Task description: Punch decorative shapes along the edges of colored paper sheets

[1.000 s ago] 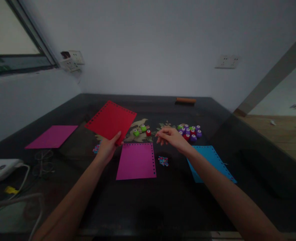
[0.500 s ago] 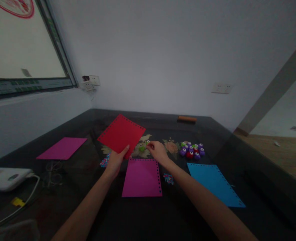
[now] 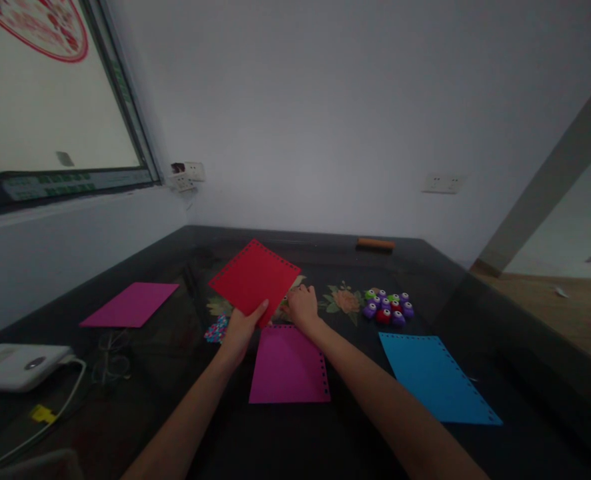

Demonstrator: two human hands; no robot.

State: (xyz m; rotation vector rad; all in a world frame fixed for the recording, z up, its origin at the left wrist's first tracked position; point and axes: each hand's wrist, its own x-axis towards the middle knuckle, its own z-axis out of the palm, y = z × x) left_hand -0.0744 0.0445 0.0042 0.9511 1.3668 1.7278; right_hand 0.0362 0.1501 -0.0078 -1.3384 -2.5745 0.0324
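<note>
My left hand (image 3: 241, 328) grips a red sheet (image 3: 255, 279) by its lower corner, thumb on top. Small holes run along the sheet's two far edges, and it is held tilted above the table. Just right of it, my right hand (image 3: 303, 307) is low over the flowered patch of the table, fingers curled. It mostly covers the small green eyed toys there, and whatever is in its fingertips is hidden. Below both hands lies a magenta sheet (image 3: 289, 370) with punched edges. Tiny coloured beads (image 3: 216, 330) lie beside my left hand.
Purple, red and green eyed toys (image 3: 384, 304) cluster at the right. A blue punched sheet (image 3: 438, 377) lies nearer. Leftward are another magenta sheet (image 3: 130, 305) and a white device (image 3: 23, 367) with a cable. A brown stick (image 3: 375, 244) rests near the wall.
My right hand has shifted onto the green toys, covering them, and its fingers have turned downward. The red sheet stays in my left hand. The whole view has shifted slightly.
</note>
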